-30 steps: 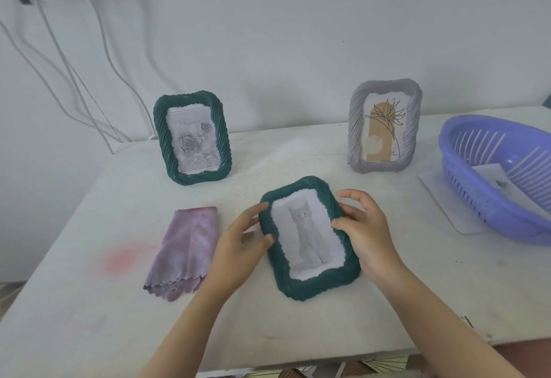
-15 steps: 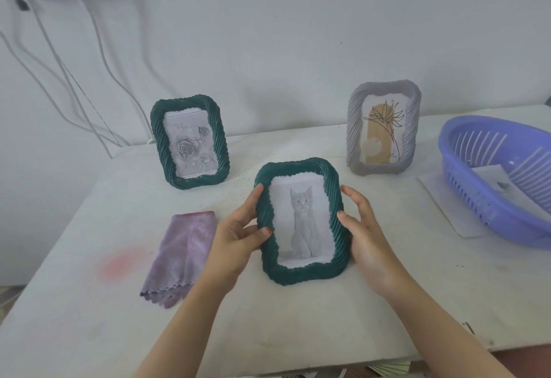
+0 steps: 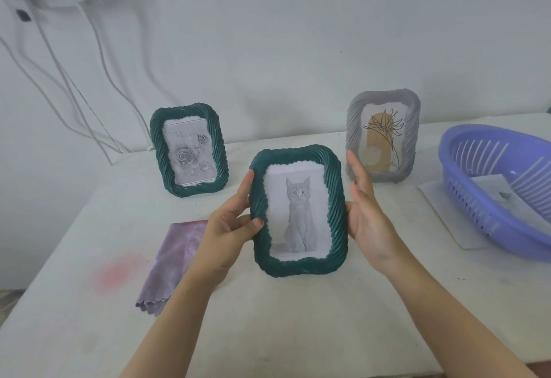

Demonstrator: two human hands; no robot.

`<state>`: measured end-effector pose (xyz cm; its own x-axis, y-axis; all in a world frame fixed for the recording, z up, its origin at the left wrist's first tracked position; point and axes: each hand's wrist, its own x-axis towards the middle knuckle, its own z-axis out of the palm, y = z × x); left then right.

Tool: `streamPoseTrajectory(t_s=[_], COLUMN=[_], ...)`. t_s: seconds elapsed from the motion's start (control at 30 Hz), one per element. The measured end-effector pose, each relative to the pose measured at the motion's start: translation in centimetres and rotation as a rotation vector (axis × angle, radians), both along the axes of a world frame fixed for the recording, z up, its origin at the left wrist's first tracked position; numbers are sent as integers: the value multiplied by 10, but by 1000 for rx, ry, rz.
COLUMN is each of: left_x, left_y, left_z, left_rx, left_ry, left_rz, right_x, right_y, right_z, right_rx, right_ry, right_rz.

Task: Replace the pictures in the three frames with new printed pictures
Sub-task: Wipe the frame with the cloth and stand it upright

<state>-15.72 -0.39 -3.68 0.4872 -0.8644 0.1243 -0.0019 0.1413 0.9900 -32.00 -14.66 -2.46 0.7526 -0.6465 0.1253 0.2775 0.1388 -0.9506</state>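
A dark green frame (image 3: 299, 267) with a grey kitten picture stands upright in front of me, held between both hands. My left hand (image 3: 229, 228) grips its left edge, thumb on the front. My right hand (image 3: 366, 216) presses flat against its right edge. A second green frame (image 3: 188, 109) with a rose print stands at the back left. A grey frame (image 3: 354, 118) with a line-drawn flower on a tan shape stands at the back right, partly behind my right fingers.
A folded mauve cloth (image 3: 176, 261) lies left of my left wrist. A purple slotted basket (image 3: 495, 195) sits at the right edge, holding paper, with a white sheet (image 3: 441, 207) under it. White cables (image 3: 77, 85) hang down the wall at the left.
The kitten frame, lying tilted on the table a second ago, has been raised upright and lifted toward me. Both hands shifted up along its sides.
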Motion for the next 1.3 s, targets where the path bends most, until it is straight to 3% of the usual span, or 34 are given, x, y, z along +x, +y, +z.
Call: streamPoseTrajectory(t_s=[0.33,0.97,1.3], left_x=[31,92,95], left_y=[-43,-140,-138], left_z=[20,13,4], left_rx=[24,102,101], left_ry=[-134,-98,-150], left_rz=[69,265,252], right_x=[43,123,127], right_y=[-47,-139,-138], right_z=[24,18,6], right_rx=[-25,186,98], right_ry=[31,-77,1], right_rz=[75,138,77])
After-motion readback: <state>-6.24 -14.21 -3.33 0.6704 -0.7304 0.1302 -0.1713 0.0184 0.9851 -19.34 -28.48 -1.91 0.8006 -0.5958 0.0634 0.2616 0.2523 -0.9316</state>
